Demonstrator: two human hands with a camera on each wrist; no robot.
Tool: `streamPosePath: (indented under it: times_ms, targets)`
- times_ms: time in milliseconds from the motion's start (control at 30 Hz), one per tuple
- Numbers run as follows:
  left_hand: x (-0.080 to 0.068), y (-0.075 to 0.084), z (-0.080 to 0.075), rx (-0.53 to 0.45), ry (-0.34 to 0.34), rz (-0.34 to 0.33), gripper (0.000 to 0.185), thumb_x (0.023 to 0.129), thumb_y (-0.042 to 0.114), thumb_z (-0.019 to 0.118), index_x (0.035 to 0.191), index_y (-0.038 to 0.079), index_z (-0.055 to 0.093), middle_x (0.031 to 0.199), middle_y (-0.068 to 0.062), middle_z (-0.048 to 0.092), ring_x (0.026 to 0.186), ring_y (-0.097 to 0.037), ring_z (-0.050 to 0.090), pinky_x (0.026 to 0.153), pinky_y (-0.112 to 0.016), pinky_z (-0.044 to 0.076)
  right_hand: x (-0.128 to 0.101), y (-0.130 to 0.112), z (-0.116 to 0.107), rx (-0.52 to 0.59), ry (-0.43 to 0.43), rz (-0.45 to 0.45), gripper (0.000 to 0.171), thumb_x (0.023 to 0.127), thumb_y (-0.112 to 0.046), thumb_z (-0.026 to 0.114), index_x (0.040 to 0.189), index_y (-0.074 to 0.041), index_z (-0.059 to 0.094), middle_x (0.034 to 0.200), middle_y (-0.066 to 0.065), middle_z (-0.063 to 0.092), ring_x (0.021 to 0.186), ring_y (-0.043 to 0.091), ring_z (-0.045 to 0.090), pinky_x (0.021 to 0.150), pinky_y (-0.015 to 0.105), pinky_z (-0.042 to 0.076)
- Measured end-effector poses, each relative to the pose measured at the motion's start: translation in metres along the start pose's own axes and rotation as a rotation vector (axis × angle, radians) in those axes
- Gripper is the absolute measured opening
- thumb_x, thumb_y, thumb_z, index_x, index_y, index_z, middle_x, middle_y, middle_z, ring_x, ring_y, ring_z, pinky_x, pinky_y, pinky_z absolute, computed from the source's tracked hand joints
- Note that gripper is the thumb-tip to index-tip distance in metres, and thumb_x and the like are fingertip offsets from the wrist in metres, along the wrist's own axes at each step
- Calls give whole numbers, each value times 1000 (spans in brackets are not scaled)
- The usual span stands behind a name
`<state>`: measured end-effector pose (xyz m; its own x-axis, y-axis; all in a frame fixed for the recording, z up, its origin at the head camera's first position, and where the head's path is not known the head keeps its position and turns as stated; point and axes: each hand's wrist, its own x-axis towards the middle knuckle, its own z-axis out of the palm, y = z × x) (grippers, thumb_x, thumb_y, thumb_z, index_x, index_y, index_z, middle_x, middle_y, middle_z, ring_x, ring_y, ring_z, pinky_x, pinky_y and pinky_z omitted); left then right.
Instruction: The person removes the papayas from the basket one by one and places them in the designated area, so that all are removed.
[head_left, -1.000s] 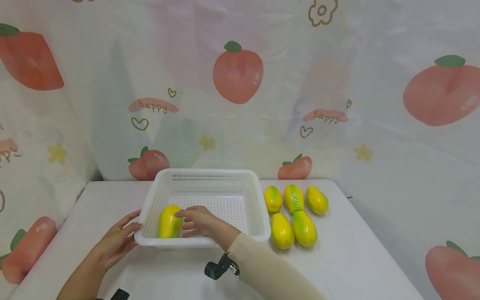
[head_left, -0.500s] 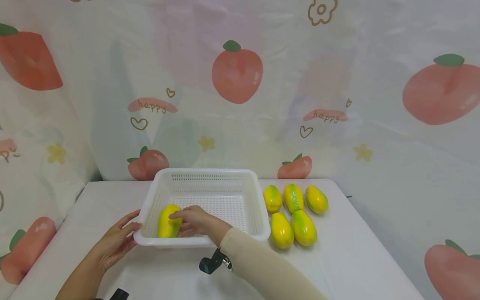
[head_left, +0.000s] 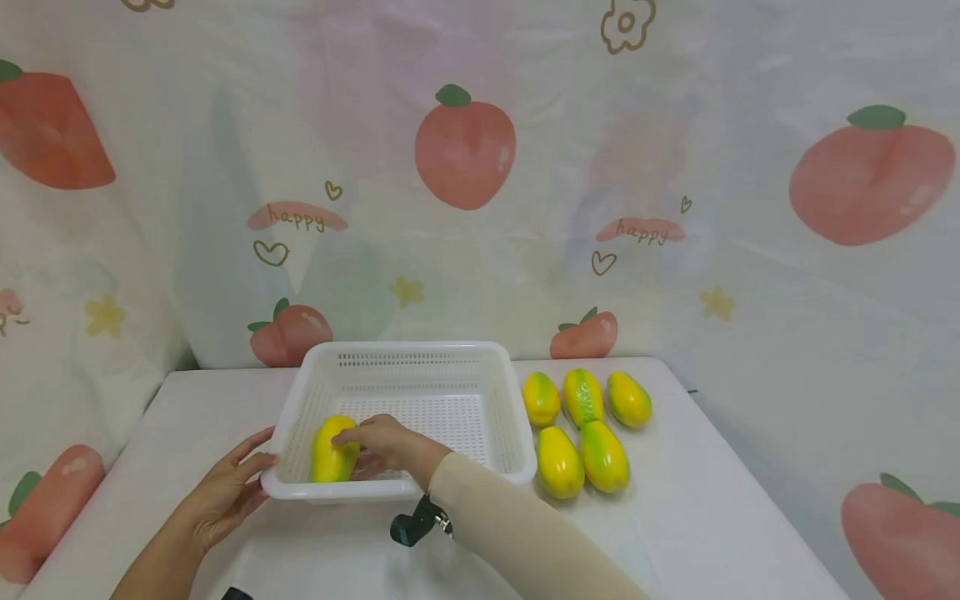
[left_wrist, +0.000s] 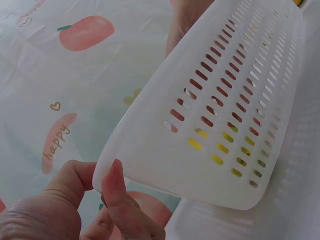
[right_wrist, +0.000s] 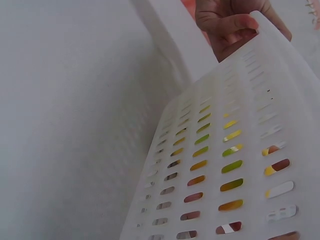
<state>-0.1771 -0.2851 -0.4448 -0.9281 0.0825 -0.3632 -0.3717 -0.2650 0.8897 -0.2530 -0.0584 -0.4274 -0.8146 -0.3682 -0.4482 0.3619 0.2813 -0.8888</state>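
A yellow-green mango lies in the front left part of a white perforated plastic basket. My right hand reaches over the basket's front rim and holds this mango from its right side, one digit across its upper face. Its lower fingers are partly hidden. At the front left corner, my left hand pinches the basket rim. In the left wrist view, the thumb and fingers bend round that rim. Through the slots in the right wrist view, yellow and green skin of the mango shows.
Several more yellow-green mangoes lie in two rows on the white table, close to the basket's right side. Behind the table hangs a cloth backdrop printed with peaches. A black wrist camera sits under my right wrist.
My right hand has moved left and closed onto the mango in the basket. The left hand has stayed at the basket rim. The head view has shifted slightly.
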Motion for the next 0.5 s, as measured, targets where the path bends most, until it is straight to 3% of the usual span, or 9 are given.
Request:
streamPosePath:
  times_ms: [500]
  targets:
    - [-4,2,4,6,13,-12,29,97,17,60,111,42,54,101,7,61,83,-9,62,73,-16,57,0,-3,1,5,-7,36,56,85,-22,76,129,2,49,107,16,59,91,31,67,84,47,59]
